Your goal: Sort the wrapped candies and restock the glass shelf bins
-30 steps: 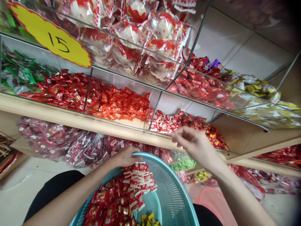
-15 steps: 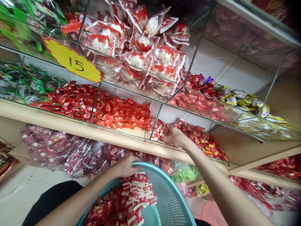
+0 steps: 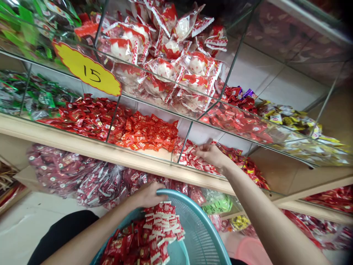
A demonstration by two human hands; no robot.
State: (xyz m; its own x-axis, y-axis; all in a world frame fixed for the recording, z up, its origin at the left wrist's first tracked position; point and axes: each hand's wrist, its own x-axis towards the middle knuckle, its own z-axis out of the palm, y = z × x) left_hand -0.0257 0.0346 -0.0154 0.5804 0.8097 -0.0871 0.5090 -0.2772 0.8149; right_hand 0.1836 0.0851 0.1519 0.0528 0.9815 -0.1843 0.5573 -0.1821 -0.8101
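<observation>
Red-and-white candies (image 3: 190, 156) in lower compartment, close to front edge of shelf (image 3: 132, 162). Right hand (image 3: 209, 154) over them, fingers curled, tips close together — cannot tell if pinching any. Blue-green basket (image 3: 202, 217) below front edge; left hand (image 3: 151, 195) gripping far rim. Inside: white-edged red packets (image 3: 162, 222) near far rim, dark red candies (image 3: 120, 244) toward left rim. Left along shelf — orange-red candies (image 3: 150, 133).

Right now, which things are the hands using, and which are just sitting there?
Being used:
- left hand, gripping a round teal plastic basket
- right hand, at small red-and-white wrapped candies on the shelf

Just sitting there:
- yellow wavy-edged card reading 15
- green-wrapped candies
- shiny orange-red candy packets
</observation>
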